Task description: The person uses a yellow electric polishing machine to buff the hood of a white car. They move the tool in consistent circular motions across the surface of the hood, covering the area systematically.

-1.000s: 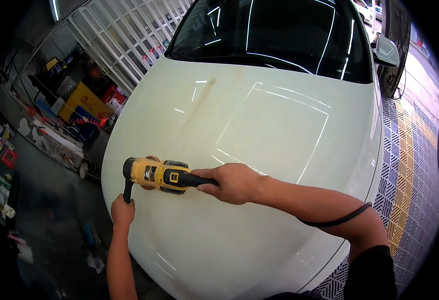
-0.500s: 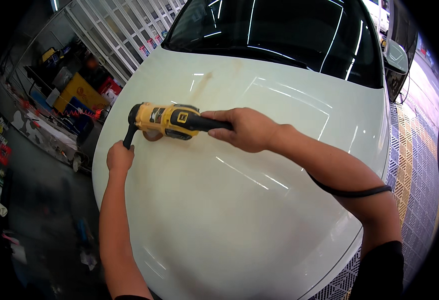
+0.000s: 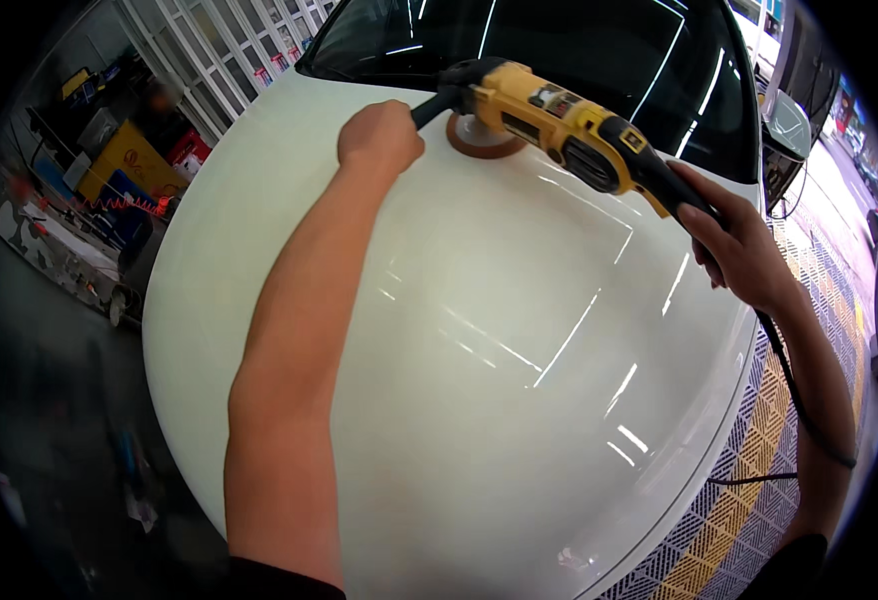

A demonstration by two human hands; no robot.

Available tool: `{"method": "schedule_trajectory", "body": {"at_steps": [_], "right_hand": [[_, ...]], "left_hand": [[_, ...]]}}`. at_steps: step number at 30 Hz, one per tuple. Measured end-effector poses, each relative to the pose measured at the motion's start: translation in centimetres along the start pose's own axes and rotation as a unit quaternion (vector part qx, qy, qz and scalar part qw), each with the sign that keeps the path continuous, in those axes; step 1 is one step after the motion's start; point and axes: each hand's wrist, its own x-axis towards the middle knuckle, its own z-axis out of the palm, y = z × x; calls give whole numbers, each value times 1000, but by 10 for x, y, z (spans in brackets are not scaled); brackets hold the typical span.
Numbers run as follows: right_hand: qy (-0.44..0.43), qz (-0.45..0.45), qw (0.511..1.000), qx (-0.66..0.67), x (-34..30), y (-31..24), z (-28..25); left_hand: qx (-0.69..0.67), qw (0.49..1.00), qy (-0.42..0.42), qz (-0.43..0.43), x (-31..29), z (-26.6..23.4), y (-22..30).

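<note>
A yellow and black car polisher [image 3: 559,118] lies across the far part of a white car hood [image 3: 459,330], just before the windshield. Its round brown pad [image 3: 485,142] is against the paint, partly hidden by the tool head. My left hand [image 3: 382,140] is closed around the side handle at the head. My right hand [image 3: 734,235] grips the black rear handle at the right side of the hood. From that handle a black cord [image 3: 797,385] hangs along my right forearm.
The dark windshield [image 3: 579,50] rises behind the polisher, with a side mirror [image 3: 787,125] at right. Boxes, including a yellow one [image 3: 129,160], crowd the left by a white lattice gate [image 3: 224,50]. Patterned grating [image 3: 729,510] covers the floor at right.
The polisher has moved right and farther toward the windshield, both hands still on it. It now slants down to the right. The brownish streak near the windshield no longer shows.
</note>
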Motion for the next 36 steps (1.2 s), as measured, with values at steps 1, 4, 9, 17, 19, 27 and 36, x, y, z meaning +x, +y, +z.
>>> {"method": "schedule_trajectory", "body": {"at_steps": [1, 4, 9, 17, 19, 27, 36], "right_hand": [[17, 7, 1000, 7, -15, 2, -2], [46, 34, 998, 33, -72, 46, -36], [143, 110, 983, -15, -178, 77, -106], [87, 99, 989, 69, -137, 71, -80], [50, 67, 994, 69, -85, 55, -49], [-52, -33, 998, 3, 84, -50, 54], [-48, -147, 986, -69, 152, -79, 120]], "left_hand": [[-25, 1000, -4, 9, -4, -1, 13], [-74, 996, -15, 37, -28, 3, 77], [-147, 977, -78, 130, -61, -26, 191], [-86, 986, -82, 115, -45, -42, 164], [-62, 995, -41, 66, -20, -20, 106], [46, 994, 18, -93, 35, 0, -107], [82, 990, 57, -104, 46, 28, -223]]}}
